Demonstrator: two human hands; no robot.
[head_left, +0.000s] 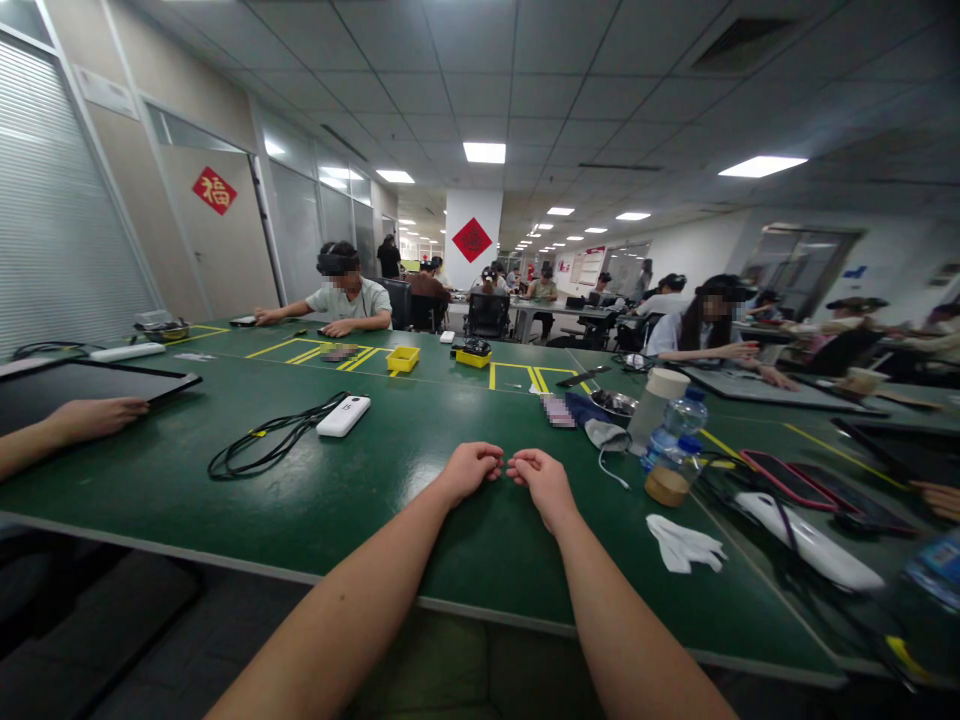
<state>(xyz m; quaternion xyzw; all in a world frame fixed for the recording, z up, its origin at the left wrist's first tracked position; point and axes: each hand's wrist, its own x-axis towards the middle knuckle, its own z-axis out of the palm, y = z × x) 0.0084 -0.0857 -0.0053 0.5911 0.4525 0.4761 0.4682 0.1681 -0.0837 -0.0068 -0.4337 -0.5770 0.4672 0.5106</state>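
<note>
Just above the green table point(420, 520), my left hand point(472, 472) and my right hand point(541, 482) face each other, a narrow gap between their fingertips. Fingers on both are curled in loosely toward the thumbs, and nothing shows in either hand. To the left of my left hand lies a white power bank point(344, 416) with a coiled black cable point(262, 440). Right of my right hand are a grey cloth-like item point(606, 436) with a white cord and a crumpled white glove or cloth point(684, 545).
Bottles point(671, 475) and a pale cup point(658, 405) stand on the right, near a metal bowl point(613, 402). Farther right lie another white power bank point(806, 540) and a red-edged phone point(787, 480). Yellow trays point(403, 360) sit farther back. A neighbour's hand point(101, 430) holds a dark panel at left.
</note>
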